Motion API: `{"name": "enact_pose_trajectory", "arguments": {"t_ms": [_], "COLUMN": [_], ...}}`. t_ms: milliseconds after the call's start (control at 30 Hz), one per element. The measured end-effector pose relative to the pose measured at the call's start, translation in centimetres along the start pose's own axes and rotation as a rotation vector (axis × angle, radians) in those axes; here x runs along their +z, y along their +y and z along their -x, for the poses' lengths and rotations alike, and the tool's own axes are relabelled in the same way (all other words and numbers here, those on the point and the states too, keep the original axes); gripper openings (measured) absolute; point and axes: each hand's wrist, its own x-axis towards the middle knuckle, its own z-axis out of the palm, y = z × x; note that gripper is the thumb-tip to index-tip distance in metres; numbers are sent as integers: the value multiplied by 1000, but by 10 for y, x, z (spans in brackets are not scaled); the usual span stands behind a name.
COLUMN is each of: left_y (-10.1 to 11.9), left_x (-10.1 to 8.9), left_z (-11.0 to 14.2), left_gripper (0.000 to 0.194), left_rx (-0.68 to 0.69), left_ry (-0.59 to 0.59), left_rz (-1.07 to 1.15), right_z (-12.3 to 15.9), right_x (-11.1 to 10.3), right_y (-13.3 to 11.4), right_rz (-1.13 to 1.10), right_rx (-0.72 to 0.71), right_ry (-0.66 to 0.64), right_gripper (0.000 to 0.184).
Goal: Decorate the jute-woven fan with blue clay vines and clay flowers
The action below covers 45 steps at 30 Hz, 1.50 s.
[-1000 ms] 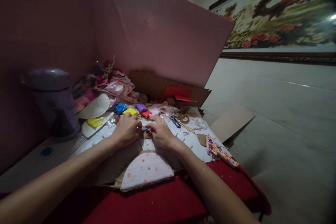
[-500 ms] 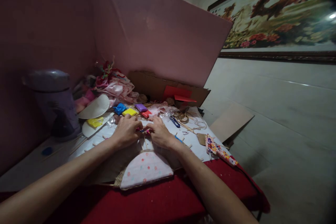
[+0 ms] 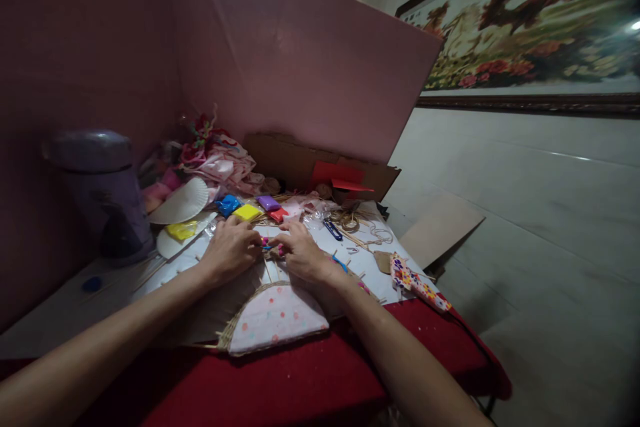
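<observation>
My left hand [image 3: 231, 251] and my right hand [image 3: 302, 253] meet knuckle to knuckle over the top of a half-round fan [image 3: 276, 315] of pale dotted cloth with a woven straw rim. Both hands are closed in a pinch around a small pink and blue piece [image 3: 269, 245] at the fan's hub, too small to name. Thin straw ribs run from the hub down to the cloth. The fan lies on a white sheet [image 3: 365, 265] over a red tablecloth [image 3: 320, 380].
Blue, yellow, purple and red clay packets [image 3: 249, 211] lie beyond the hands, with paper plates [image 3: 183, 203], a blue pen [image 3: 333, 231], straw coils [image 3: 350, 220] and a flowered cloth piece [image 3: 417, 287]. A grey lidded bin [image 3: 103, 190] stands left. A cardboard box [image 3: 320, 167] backs onto a pink board.
Both hands have shifted slightly left and stayed pinched together at the hub. The fan has slid a little left and its straw rim shows more.
</observation>
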Motion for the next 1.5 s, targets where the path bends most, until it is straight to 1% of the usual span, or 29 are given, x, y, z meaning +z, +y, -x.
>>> {"name": "enact_pose_trajectory", "arguments": {"t_ms": [167, 367, 633, 900, 1100, 1300, 1500], "left_y": [0, -1, -2, -2, 0, 3, 3], "left_x": [1, 1, 0, 0, 2, 3, 2], "left_z": [4, 6, 9, 11, 8, 7, 7], "left_gripper": [14, 16, 15, 15, 14, 17, 22], "left_rx": [10, 33, 48, 48, 26, 33, 73], "left_ry": [7, -2, -2, 11, -5, -27, 15], "left_rz": [17, 64, 43, 2, -11, -37, -40], "right_z": [0, 0, 0, 2, 4, 6, 6], "right_x": [7, 4, 4, 2, -3, 2, 5], "right_y": [0, -2, -2, -5, -8, -5, -3], "right_rz": [47, 56, 56, 51, 53, 45, 52], "right_rx": [3, 12, 14, -40, -28, -47, -54], "right_ry": [-25, -35, -47, 21, -2, 19, 24], "right_gripper": [30, 30, 25, 27, 27, 21, 18]}}
